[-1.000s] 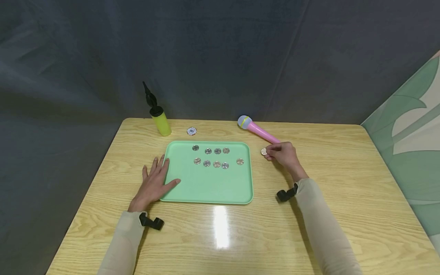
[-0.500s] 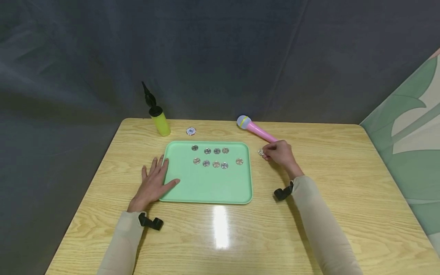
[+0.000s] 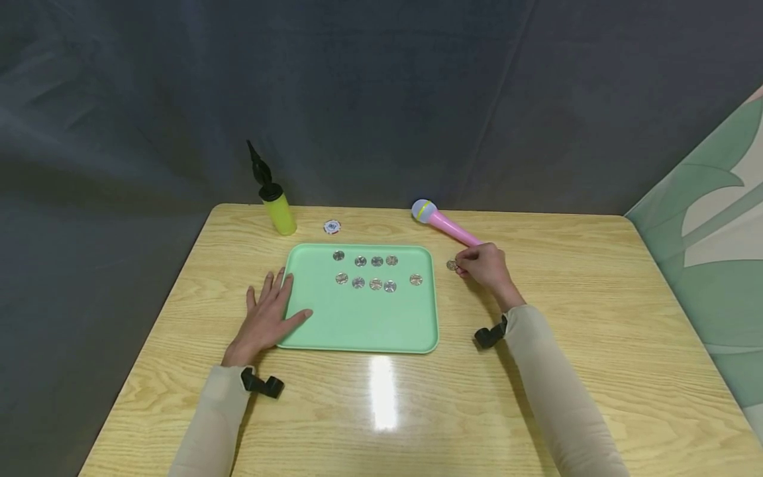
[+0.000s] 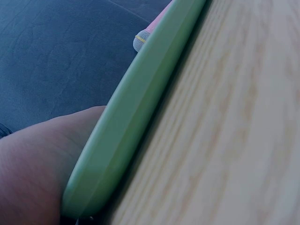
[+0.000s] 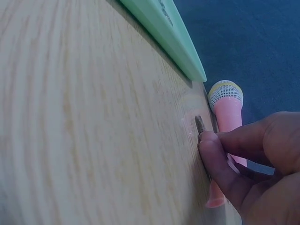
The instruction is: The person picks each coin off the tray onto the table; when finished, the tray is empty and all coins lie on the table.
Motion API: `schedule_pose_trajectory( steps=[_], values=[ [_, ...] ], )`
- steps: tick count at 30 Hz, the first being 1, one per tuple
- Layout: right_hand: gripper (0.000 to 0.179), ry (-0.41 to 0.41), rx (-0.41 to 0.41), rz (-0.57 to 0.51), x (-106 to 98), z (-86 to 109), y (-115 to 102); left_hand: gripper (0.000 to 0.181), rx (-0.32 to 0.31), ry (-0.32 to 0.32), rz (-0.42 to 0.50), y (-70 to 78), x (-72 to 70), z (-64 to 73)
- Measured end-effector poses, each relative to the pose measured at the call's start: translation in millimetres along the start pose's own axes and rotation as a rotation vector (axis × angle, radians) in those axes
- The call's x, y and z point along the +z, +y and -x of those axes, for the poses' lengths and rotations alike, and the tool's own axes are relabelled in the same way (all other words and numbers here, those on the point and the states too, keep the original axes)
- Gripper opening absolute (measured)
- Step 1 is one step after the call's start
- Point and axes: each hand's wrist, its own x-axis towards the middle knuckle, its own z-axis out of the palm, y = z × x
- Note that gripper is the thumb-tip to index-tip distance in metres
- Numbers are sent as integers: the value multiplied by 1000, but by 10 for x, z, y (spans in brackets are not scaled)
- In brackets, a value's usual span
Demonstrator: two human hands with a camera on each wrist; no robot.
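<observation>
Between thumb and fingertips, my right hand (image 3: 485,266) pinches a coin (image 3: 452,265) just right of the green tray (image 3: 357,331). In the right wrist view the coin (image 5: 200,123) stands out from the fingertips, close to the tabletop. Fingers spread, my left hand (image 3: 265,324) rests over the tray's left edge, with the thumb on the tray's floor. Several coins (image 3: 375,284) lie flat in the tray in two loose rows. The left wrist view shows the tray's side (image 4: 126,112) and part of the hand (image 4: 42,159); the fingers are hidden there.
A pink toy microphone (image 3: 450,227) lies just behind my right hand, its handle end hidden by it. At the back left stands a yellow-green hand pump (image 3: 279,213) with a black nozzle. A poker chip (image 3: 332,226) lies behind the tray on the wooden table (image 3: 322,411).
My right hand has shifted slightly left with the coin, toward the tray, then stayed nearly in place over the last half second. The left hand and tray have not moved.
</observation>
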Motion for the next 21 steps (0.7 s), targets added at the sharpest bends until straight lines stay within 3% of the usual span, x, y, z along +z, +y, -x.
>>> schedule_pose_trajectory(
  steps=[12,21],
  values=[
    [21,1,-16,33,-39,18,-18,96,11,11,-2,7,2,3],
    [22,16,-39,0,-33,65,-254,95,18,22,0,15,-2,18]
  ],
)
